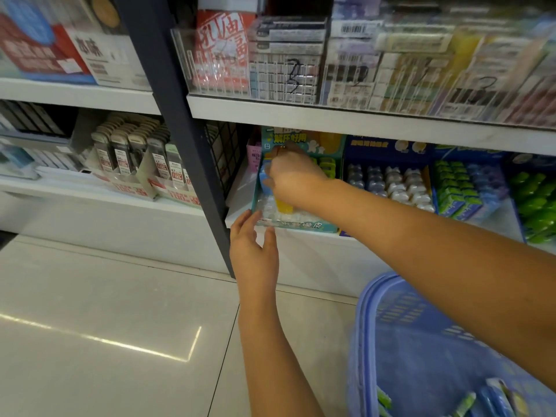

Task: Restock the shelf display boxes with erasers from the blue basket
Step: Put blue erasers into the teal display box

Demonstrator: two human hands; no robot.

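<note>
A teal display box (313, 226) stands at the left end of the lower shelf, with blue, yellow and clear-wrapped erasers inside. My right hand (293, 176) reaches into it, fingers curled round a blue eraser (264, 175) at the box's left side. My left hand (254, 251) is at the box's front left corner, straight fingers touching its edge. The blue basket (400, 326) sits on the floor at the lower right, with a few green and blue erasers (487, 398) in its bottom.
Right of the teal box stand a dark blue box of white erasers (391, 182), green and blue packs (463, 188) and green erasers (535, 203). A dark upright post (192, 139) runs just left of my hands. A shelf board (361, 121) hangs low overhead.
</note>
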